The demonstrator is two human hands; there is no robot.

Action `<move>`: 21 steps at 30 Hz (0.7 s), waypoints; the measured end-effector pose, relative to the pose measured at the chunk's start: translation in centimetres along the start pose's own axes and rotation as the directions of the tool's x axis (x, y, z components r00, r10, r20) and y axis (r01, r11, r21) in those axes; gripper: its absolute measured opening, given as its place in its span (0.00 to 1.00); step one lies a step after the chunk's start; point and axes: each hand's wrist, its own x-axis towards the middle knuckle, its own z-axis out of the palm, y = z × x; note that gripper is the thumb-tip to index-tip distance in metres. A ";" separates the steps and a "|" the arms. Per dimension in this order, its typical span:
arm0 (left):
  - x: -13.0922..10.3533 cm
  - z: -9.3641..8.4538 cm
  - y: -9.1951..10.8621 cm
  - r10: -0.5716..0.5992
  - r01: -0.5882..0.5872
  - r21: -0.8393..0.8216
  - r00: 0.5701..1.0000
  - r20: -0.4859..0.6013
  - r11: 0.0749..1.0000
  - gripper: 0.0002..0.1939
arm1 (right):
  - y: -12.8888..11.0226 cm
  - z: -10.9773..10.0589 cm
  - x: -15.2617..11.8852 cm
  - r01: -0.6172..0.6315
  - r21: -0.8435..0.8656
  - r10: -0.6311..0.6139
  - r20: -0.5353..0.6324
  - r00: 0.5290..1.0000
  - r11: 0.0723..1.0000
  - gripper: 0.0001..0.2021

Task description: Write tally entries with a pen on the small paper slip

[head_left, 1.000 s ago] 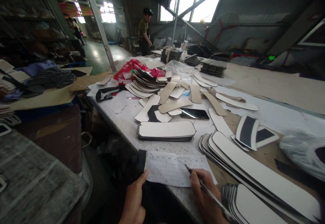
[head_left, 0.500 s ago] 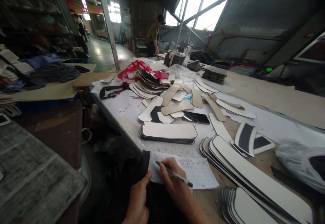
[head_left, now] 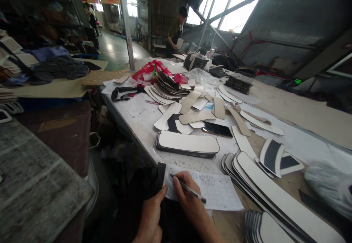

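White paper (head_left: 139, 120) covers part of the table (head_left: 228, 219), and a written sheet (head_left: 222, 197) lies at its near edge. Beyond the sheet are a stack of pale strips (head_left: 189, 142) and a phone (head_left: 217, 129), with long curved pieces (head_left: 275, 191) fanned out to the right. Farther back lie loose strips (head_left: 196, 117), a black strap (head_left: 139, 89) and a red bag (head_left: 161, 66)

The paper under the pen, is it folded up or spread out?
Spread out: the paper shows its printed grid beyond the right hand, which holds the pen.
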 end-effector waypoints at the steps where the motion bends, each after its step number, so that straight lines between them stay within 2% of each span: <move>1: -0.1 0.1 0.1 -0.010 0.010 0.006 1.000 -0.009 1.000 0.14 | 0.0 0.1 0.0 0.005 -0.005 -0.005 0.003 1.000 1.000 0.06; 4: -0.3 0.3 0.3 0.016 -0.017 -0.013 0.999 -0.029 1.000 0.14 | 0.0 0.2 0.0 0.011 -0.017 -0.010 0.011 1.000 1.000 0.05; 9: -0.3 0.3 0.4 -0.007 0.005 -0.035 0.998 -0.060 0.999 0.15 | -0.1 0.2 -0.1 -0.021 -0.011 0.021 0.026 0.999 1.000 0.05; 16: 0.0 -0.2 0.0 0.000 0.001 -0.024 0.999 0.032 1.000 0.20 | -0.1 0.1 -0.3 -0.056 -0.003 0.056 0.043 0.998 0.998 0.06; 21: 0.3 -0.4 -0.2 -0.008 0.008 0.016 1.000 -0.001 1.000 0.18 | 0.1 0.1 -0.1 -0.043 0.003 0.043 0.022 0.999 0.999 0.06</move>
